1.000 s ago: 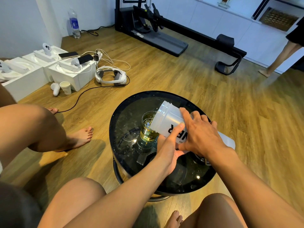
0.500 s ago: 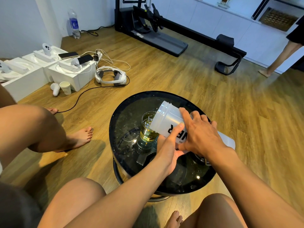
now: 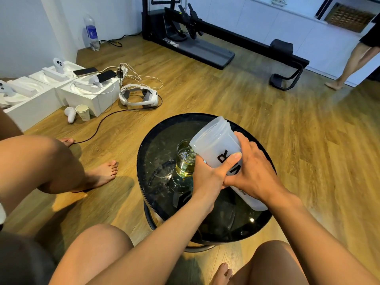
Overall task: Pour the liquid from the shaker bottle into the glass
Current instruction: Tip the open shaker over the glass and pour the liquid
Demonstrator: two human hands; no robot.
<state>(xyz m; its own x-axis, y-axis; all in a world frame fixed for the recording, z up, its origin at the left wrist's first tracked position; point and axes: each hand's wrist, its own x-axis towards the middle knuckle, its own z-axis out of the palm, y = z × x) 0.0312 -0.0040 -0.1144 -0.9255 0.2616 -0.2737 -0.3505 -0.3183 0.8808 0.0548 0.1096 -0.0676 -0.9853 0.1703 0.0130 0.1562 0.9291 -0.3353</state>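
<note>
A frosted white shaker bottle (image 3: 216, 145) with black letters is tilted, its open mouth up and to the left over the glass (image 3: 185, 161). The clear glass stands on the round black table (image 3: 156, 153) and holds yellow liquid in its lower half. My left hand (image 3: 209, 173) grips the bottle from below, thumb across its side. My right hand (image 3: 253, 169) grips the bottle's middle from above. The bottle's base points toward me at the right.
Another person's bare legs (image 3: 41, 161) sit close at the left of the table. White boxes (image 3: 86, 93), a headset (image 3: 139, 95), a paper cup (image 3: 82, 112) and cables lie on the wooden floor. A treadmill (image 3: 197, 44) stands at the back; someone's legs (image 3: 353, 64) far right.
The bottle has tipped back, its mouth raised higher above the glass. Both hands stayed on it and moved slightly with it.
</note>
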